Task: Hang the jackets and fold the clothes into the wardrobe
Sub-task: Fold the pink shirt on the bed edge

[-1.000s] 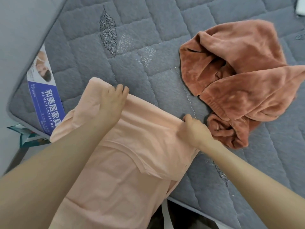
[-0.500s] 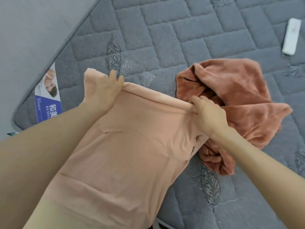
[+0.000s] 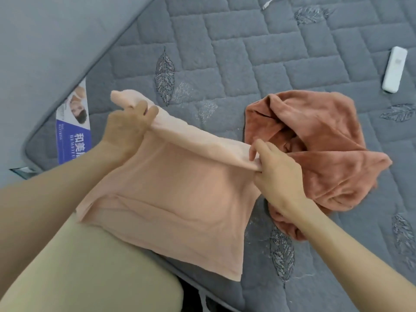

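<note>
Two pinches on peach top [image 3: 175, 199]: L hand [image 3: 126, 129], R hand [image 3: 276, 176]; rust fleece [image 3: 326, 136] beside; remote [image 3: 394, 69] apart.

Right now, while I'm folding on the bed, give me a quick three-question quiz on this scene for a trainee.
1. True or false: the left hand and right hand both grip the upper fold of the peach garment.
2. What lies on the grey quilted mattress at far right? A) white remote B) hanger C) shoe
3. Fill in: the rust fleece garment lies beside the ___ hand.
Key: 1 true; 2 A; 3 right.
</note>
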Action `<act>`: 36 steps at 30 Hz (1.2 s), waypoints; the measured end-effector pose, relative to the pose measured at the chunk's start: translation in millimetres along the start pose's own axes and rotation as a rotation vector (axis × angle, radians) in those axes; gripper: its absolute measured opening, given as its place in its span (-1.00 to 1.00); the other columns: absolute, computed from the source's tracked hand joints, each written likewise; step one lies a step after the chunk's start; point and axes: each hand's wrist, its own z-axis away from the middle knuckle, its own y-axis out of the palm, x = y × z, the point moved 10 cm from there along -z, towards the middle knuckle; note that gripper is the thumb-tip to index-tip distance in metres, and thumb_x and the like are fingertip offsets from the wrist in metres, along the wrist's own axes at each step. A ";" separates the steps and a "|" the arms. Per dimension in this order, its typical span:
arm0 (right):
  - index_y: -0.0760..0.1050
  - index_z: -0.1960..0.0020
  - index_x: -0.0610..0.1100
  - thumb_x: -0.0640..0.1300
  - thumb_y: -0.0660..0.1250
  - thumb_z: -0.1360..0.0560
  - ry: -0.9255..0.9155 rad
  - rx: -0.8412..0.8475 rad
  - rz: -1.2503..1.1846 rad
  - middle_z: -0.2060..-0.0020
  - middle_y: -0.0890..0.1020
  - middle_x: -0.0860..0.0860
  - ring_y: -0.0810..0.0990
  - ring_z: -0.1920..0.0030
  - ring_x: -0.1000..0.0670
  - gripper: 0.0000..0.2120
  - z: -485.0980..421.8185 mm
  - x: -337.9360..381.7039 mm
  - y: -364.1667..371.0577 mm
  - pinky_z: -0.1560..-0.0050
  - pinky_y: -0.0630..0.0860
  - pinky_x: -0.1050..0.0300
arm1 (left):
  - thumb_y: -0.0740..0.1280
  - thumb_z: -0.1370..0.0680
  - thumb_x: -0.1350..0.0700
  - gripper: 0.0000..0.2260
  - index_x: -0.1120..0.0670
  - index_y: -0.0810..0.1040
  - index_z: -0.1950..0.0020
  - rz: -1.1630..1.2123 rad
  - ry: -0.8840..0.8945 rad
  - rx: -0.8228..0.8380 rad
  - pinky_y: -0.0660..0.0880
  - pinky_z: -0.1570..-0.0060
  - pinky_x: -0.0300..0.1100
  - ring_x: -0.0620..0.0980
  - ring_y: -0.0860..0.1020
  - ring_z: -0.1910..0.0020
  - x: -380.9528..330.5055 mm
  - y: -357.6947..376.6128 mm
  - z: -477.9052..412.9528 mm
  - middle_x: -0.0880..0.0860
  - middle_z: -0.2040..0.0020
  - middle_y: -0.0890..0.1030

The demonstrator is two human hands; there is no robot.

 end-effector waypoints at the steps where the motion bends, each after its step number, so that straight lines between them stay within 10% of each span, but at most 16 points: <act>1: 0.36 0.05 -0.05 -0.35 0.23 -0.29 -0.010 0.039 0.005 0.15 0.50 0.04 0.48 0.19 -0.14 -0.70 10.6 7.5 10.9 0.32 0.39 0.01 | 0.17 -0.46 0.44 -0.69 0.27 0.47 -0.17 0.010 0.007 0.018 0.28 0.44 -0.06 0.29 0.55 0.28 4.2 5.8 16.9 0.29 0.04 0.48; 9: 0.24 -0.01 -0.05 -0.28 0.20 -0.40 -0.086 0.430 0.050 0.17 0.42 0.04 0.49 0.15 -0.14 -0.75 97.6 56.6 107.0 0.33 0.32 0.00 | 0.21 -0.49 0.34 -0.65 0.16 0.40 -0.26 0.118 -0.162 0.204 0.29 0.40 -0.04 0.24 0.52 0.28 44.6 66.1 123.5 0.18 -0.05 0.43; 15: 0.17 -0.02 -0.12 -0.35 0.16 -0.41 -0.089 0.413 0.153 0.21 0.36 0.01 0.33 0.23 -0.11 -0.73 122.6 60.9 142.9 0.45 0.06 0.06 | 0.23 -0.52 0.31 -0.49 0.08 0.25 -0.45 0.423 -0.411 0.160 0.39 0.18 0.12 0.20 0.40 0.09 58.1 115.8 167.5 0.23 -0.22 0.32; 21: 0.62 -0.02 -0.10 -0.21 0.57 -0.17 -0.443 0.384 0.200 0.27 0.58 0.07 0.54 0.42 0.02 -0.57 158.3 106.3 162.0 0.58 0.24 0.26 | 0.42 -0.37 0.35 -0.29 0.11 0.18 -0.44 0.639 -0.575 -0.004 0.42 -0.18 0.17 0.26 0.38 -0.18 68.9 130.5 202.7 0.26 -0.29 0.22; 24: 0.60 0.06 -0.07 -0.11 0.59 -0.13 -0.329 0.326 0.286 0.25 0.57 0.08 0.53 0.36 0.04 -0.60 154.9 101.6 169.4 0.51 -0.04 0.26 | 0.39 -0.41 0.31 -0.32 0.08 0.16 -0.44 0.675 -0.526 0.032 0.45 -0.10 0.14 0.21 0.42 -0.15 70.9 135.8 203.3 0.22 -0.27 0.36; 31: 0.55 0.15 -0.14 -0.32 0.54 -0.09 -0.319 0.329 0.381 0.31 0.53 0.00 0.51 0.43 -0.04 -0.63 142.5 99.6 183.1 0.56 0.11 0.18 | 0.27 -0.36 0.48 -0.55 0.16 0.33 -0.18 0.533 -0.233 -0.030 0.29 0.38 -0.05 0.07 0.37 0.32 63.4 106.0 203.5 0.20 0.06 0.48; 36: 0.36 -0.10 -0.09 -0.16 0.16 -0.50 -0.431 0.642 0.221 0.00 0.50 -0.02 0.54 0.11 -0.13 -0.82 152.4 98.5 207.7 0.29 0.24 0.08 | 0.34 -0.25 0.52 -0.74 0.19 0.45 0.25 0.232 0.076 0.089 0.21 0.35 -0.10 0.13 0.43 0.27 47.4 106.5 215.5 0.18 0.24 0.50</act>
